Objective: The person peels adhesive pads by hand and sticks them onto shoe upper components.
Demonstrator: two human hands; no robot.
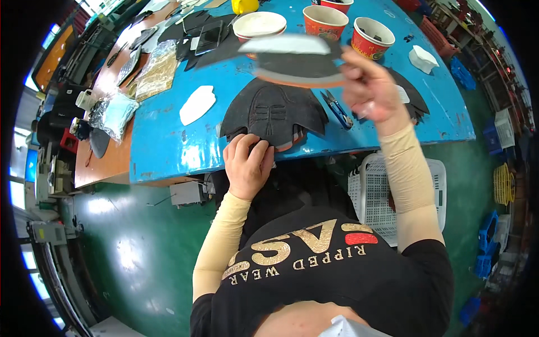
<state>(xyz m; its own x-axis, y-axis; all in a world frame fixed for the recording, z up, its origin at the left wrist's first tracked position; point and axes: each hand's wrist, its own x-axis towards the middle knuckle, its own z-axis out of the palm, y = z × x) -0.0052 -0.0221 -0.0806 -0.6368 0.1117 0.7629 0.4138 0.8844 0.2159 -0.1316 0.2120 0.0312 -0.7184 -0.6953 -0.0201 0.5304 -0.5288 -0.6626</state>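
Observation:
My right hand (370, 87) is raised over the blue table. Its thumb and fingers pinch the end of a dark shoe-upper piece (300, 64) with a white patch and an orange lower edge; the piece is blurred by motion. Below it lies a stack of black, wing-shaped shoe uppers (275, 109), the top one bearing stitched lines. At the stack's near edge, my left hand (247, 165) has its fingers curled onto the material. Thread snips (338, 109) with blue handles lie right of the stack. Another dark upper (410, 92) lies farther right, partly behind my right hand.
A white cut piece (197, 105) lies left of the stack. Red paper tubs (325, 23) line the table's far side. A phone (210, 37) rests among dark pieces at the back left. A white plastic basket (376, 196) stands below the table's front edge.

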